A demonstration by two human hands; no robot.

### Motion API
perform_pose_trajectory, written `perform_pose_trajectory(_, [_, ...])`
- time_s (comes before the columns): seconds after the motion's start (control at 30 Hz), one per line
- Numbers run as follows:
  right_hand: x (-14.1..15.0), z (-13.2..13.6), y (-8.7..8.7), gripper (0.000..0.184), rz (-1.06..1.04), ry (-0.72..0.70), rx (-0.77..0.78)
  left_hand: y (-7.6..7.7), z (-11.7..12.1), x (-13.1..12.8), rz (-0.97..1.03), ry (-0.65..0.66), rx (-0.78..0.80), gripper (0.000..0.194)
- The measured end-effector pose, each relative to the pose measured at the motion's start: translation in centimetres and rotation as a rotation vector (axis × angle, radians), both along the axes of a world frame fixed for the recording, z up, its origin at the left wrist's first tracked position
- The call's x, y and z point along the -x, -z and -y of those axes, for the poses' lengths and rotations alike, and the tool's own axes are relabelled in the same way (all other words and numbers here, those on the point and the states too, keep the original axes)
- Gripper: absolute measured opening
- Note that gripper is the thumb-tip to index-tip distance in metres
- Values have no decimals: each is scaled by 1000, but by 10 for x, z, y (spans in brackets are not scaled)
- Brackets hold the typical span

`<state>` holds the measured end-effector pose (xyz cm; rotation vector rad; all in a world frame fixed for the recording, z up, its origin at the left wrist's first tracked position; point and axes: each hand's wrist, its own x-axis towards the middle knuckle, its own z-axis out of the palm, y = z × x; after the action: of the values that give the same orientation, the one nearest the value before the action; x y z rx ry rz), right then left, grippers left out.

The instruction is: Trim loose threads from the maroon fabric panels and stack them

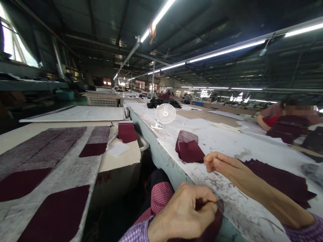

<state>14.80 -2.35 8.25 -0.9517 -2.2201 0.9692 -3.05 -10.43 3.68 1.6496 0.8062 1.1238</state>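
White worktable, maroon fabric piece pinched in left hand

Left hand pinching maroon fabric, right hand closed, raised

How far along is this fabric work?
Done, it seems: maroon pieces laid out on the left table. In hand: the left hand pinches a maroon fabric piece; the right hand is raised, pinched. Left: a folded bundle and a flat stack, probably.
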Motion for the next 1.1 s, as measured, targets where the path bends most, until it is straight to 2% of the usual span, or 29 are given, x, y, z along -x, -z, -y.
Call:
perform_pose_trajectory(0.1, [-4, -5, 1, 63, -81, -254, 269, 1, -6, -1, 253, -20, 151, 22])
perform_pose_trajectory(0.2, [-7, -5, 7, 74, 55, -426, 356, 4, -17, -1, 472, -104, 183, 29])
perform_pose_trajectory(0.27, [-11, -7, 9, 75, 128, -439, 378, 8, -24, 0, 565, -200, 184, 31])
perform_pose_trajectory(0.37, [-25, -18, 6, 68, 175, -334, 389, 15, -34, -1, 609, -288, 219, 34])
perform_pose_trajectory(0.47, [-46, -32, -6, 53, 192, -136, 279, 21, -40, -7, 574, -266, 297, 38])
perform_pose_trajectory(0.6, [-70, -49, -21, 42, 180, 81, 103, 25, -39, -23, 538, -156, 410, 43])
perform_pose_trajectory(0.67, [-79, -58, -23, 37, 202, 74, 94, 28, -38, -29, 503, -98, 449, 44])
perform_pose_trajectory(0.77, [-88, -73, -13, 31, 330, -48, 160, 35, -42, -32, 394, -71, 424, 40])
perform_pose_trajectory(0.83, [-92, -84, 0, 29, 451, -106, 183, 41, -49, -29, 297, -152, 344, 35])
perform_pose_trajectory(0.93, [-95, -96, 15, 28, 594, -146, 103, 46, -63, -20, 106, -361, 127, 26])
perform_pose_trajectory(1.0, [-96, -101, 18, 28, 628, -178, 30, 44, -72, -16, -46, -465, -1, 20])
perform_pose_trajectory(1.1, [-98, -104, 16, 31, 626, -235, -29, 39, -86, -16, -230, -558, -107, 15])
